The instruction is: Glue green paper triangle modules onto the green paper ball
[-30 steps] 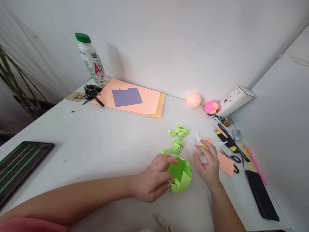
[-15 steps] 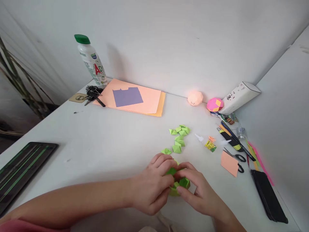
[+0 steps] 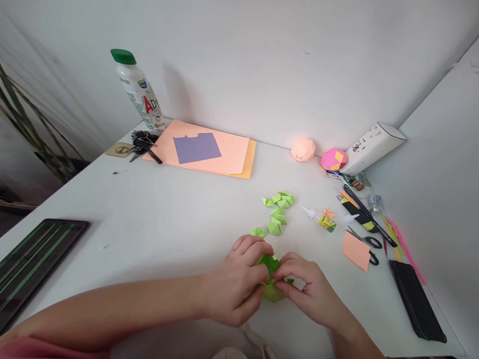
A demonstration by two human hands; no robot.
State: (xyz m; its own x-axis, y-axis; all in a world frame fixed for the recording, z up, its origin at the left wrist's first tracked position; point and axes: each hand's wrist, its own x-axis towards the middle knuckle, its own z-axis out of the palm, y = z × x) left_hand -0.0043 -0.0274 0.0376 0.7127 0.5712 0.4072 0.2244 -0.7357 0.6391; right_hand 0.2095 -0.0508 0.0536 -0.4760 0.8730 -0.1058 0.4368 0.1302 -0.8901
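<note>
A hollow green folded-paper model sits low on the white table between my two hands. My left hand is closed on its left side, fingers curled over the rim. From the right, my right hand pinches the model's near right edge between thumb and fingertips. Much of the model is hidden behind my fingers. Just beyond my left hand lies a loose green folded-paper piece. Farther back are several more green folded pieces, with a few of them nearer to me.
Right of the pieces lie a glue tube, scissors under an orange paper square, pens and a black case. Peach and pink paper balls stand by the wall. Paper sheets, keys, a bottle and a tablet are leftward.
My right thumb and fingers have drawn together into a pinch on the model's edge. The green model has tilted, showing more of its outer side. My left hand stays on it.
</note>
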